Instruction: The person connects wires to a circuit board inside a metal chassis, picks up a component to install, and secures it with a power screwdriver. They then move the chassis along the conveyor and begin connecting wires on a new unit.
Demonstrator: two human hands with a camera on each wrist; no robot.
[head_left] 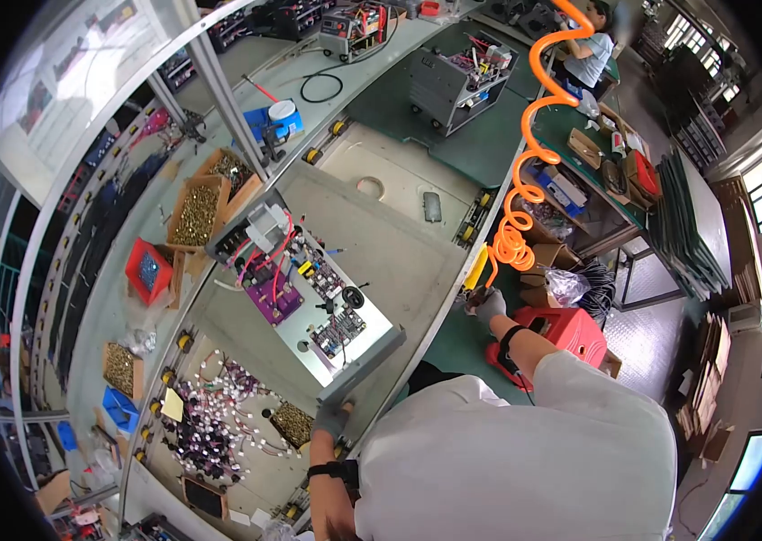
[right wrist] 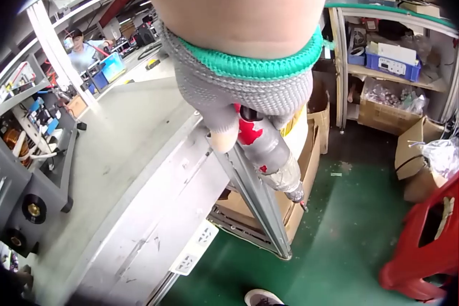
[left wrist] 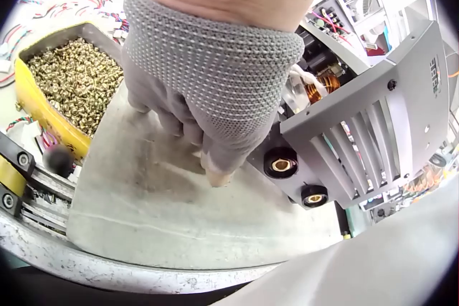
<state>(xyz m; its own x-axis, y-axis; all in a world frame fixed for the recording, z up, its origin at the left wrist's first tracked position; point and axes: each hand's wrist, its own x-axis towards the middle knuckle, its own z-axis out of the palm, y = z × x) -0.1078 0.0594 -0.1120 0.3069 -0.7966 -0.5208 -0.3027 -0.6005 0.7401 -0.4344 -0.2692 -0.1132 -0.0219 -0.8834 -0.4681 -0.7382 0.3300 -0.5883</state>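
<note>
My left hand (head_left: 333,419), in a grey glove, is beside the front panel (head_left: 365,362) of an open electronics chassis. In the left wrist view the hand (left wrist: 208,83) has its fingers pointing down at the grey board (left wrist: 172,213), left of the slotted panel (left wrist: 412,98) with two round black sockets; no object shows in it. At the bench's right edge, my right hand (head_left: 491,308) is gloved too. The right wrist view shows this hand (right wrist: 237,94) gripping a red and grey power driver (right wrist: 269,149), its tip pointing down over the floor. The chassis holds circuit boards (head_left: 336,329) and wires.
An orange coiled hose (head_left: 525,162) hangs above the right hand. Bins of brass parts (head_left: 196,215) and loose connectors (head_left: 209,424) lie left of the chassis. A red stool (head_left: 570,334) stands at right. Another person (head_left: 586,59) is at the far bench.
</note>
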